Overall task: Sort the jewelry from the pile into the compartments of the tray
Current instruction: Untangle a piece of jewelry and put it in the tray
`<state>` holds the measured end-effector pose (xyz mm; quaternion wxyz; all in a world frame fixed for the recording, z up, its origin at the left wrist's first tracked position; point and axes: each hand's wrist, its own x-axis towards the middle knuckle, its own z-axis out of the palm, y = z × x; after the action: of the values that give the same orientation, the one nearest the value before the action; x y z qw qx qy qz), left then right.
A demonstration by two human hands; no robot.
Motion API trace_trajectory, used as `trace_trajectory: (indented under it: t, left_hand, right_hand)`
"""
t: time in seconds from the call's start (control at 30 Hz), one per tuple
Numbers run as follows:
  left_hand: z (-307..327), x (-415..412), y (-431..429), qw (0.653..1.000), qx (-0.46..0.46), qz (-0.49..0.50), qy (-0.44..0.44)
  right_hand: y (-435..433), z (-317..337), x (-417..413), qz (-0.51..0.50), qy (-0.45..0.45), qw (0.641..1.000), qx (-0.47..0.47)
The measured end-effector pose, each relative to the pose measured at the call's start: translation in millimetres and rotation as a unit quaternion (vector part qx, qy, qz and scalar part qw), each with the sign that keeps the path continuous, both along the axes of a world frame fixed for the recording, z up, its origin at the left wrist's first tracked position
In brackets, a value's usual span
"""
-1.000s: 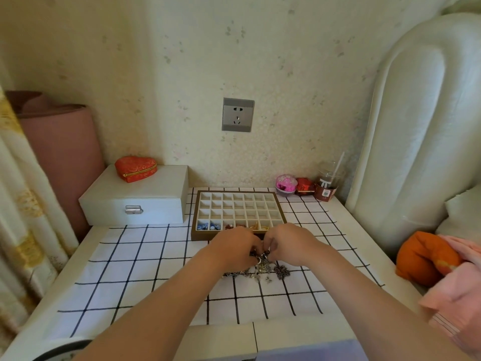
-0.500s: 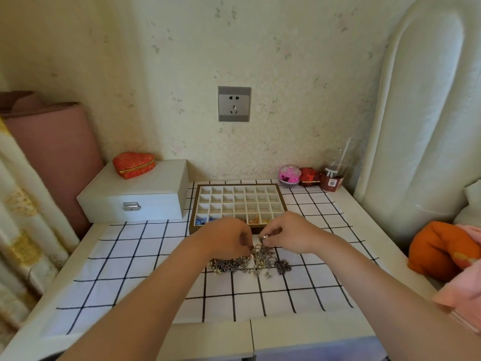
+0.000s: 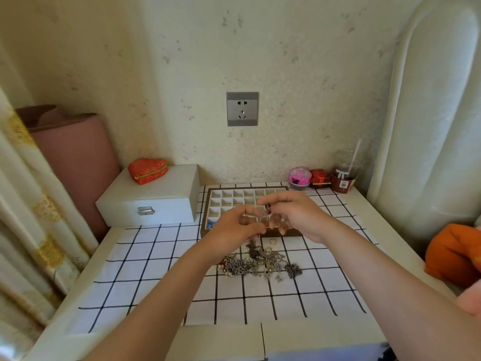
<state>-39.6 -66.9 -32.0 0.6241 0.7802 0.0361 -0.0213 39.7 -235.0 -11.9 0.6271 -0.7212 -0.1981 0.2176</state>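
A tangled pile of dark metal jewelry (image 3: 260,263) lies on the checked cloth, with a small gold ring (image 3: 273,241) just behind it. The brown tray with white compartments (image 3: 229,198) stands behind the pile; blue pieces (image 3: 212,225) sit in its near-left compartment. My left hand (image 3: 231,230) and my right hand (image 3: 296,214) are raised above the tray's near edge, both pinching a hanging chain piece with a gold part (image 3: 265,217) between them. The hands hide the tray's near row.
A white box (image 3: 156,201) with a red heart-shaped pouch (image 3: 147,170) sits at the back left. A pink container (image 3: 299,177), a red box (image 3: 319,177) and a drink cup with straw (image 3: 345,175) stand at the back right. An orange cushion (image 3: 455,252) lies right.
Both hands have risen from the pile toward the tray, lifting a chain piece clear of the heap. The camera has tilted down a little.
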Motion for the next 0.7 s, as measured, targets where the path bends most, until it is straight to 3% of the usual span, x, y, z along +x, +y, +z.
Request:
trace_trajectory:
  t: [0.1,0.27,0.43,0.7]
  left_hand:
    - [2,5,13,0.998,0.051,-0.034,0.021]
    - [17,17,30,0.992,0.128,-0.001,-0.014]
    - [31,17,36,0.992,0.123,0.009,-0.021]
    - [44,8,57,0.987,0.156,-0.041,0.020]
  right_hand:
    - [5,0,11,-0.015,0.028,0.999,0.041]
    - [6,-2,26,-0.044,0.016,0.999,0.011]
    - [5,3,32,-0.055,0.018,0.998,0.006]
    - [-13,10,32,0.007,-0.008,1.000,-0.011]
